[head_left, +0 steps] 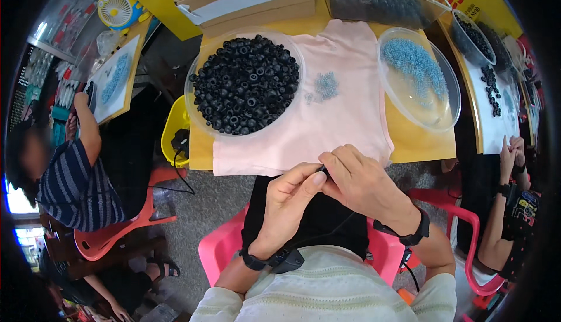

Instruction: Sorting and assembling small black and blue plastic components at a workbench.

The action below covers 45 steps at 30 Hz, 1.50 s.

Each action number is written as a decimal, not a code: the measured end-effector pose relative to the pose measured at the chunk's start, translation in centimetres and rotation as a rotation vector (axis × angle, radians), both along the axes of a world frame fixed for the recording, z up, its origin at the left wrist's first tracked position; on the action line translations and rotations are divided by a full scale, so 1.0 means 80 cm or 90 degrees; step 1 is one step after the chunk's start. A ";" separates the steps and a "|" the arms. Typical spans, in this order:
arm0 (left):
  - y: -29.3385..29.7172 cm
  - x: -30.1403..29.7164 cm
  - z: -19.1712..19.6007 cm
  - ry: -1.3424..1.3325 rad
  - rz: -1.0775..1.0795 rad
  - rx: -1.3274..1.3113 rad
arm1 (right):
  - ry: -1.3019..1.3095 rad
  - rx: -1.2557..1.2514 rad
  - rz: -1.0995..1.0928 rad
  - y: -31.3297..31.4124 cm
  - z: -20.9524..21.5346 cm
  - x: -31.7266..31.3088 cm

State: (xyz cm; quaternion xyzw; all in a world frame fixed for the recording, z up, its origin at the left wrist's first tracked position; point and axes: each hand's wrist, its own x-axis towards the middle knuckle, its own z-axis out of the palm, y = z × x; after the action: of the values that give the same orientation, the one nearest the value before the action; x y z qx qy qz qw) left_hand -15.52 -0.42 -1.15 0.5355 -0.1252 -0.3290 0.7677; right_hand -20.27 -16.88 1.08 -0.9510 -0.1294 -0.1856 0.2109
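While I watch from far off through the head camera, all the business sits at the fingertips; a small black piece (324, 171) is pinched there, held up at the near edge of the yellow table (429, 148); so much of it is covered that I can't tell its long axis or which way it points, only a dark sliver shows. Left hand (292, 192) is closed on it, thumb against forefinger, angled up and to the right; right hand (361, 183) meets it from the other side, fingers curled, tips on the same piece.

Just beyond lies pink cloth (350, 123), soft, matte, lightly creased; on it, a loose scatter of pale blue bits (326, 85), tiny and see-through; to the left, a round clear tray (201, 121) heaped with black parts (248, 82), smooth and rounded, many with a hole; to the right, an oval clear tray (403, 105), glossy, its length slanting from far left to near right, blue grains (415, 65) banked toward the far side; at the back I've got a brown cardboard box (257, 11), straight-walled, and a clear rectangular tub (362, 5) of more dark parts.
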 end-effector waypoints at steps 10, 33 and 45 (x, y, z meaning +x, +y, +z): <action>-0.011 0.012 0.001 -0.074 -0.037 0.002 | 0.090 0.210 0.021 -0.009 0.016 -0.005; -0.012 0.037 0.023 -0.493 -0.145 0.152 | 0.105 0.049 0.030 -0.036 0.029 -0.023; -0.013 0.069 0.037 -0.556 -0.292 0.199 | 0.148 -0.042 0.089 -0.042 0.037 -0.016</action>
State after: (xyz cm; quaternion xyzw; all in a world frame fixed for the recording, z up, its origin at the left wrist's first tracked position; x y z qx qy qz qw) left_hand -10.03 -1.49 1.83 0.6898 -0.4975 -0.2497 0.4630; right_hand -21.59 -20.24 4.07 -0.9610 -0.1763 -0.0549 0.2057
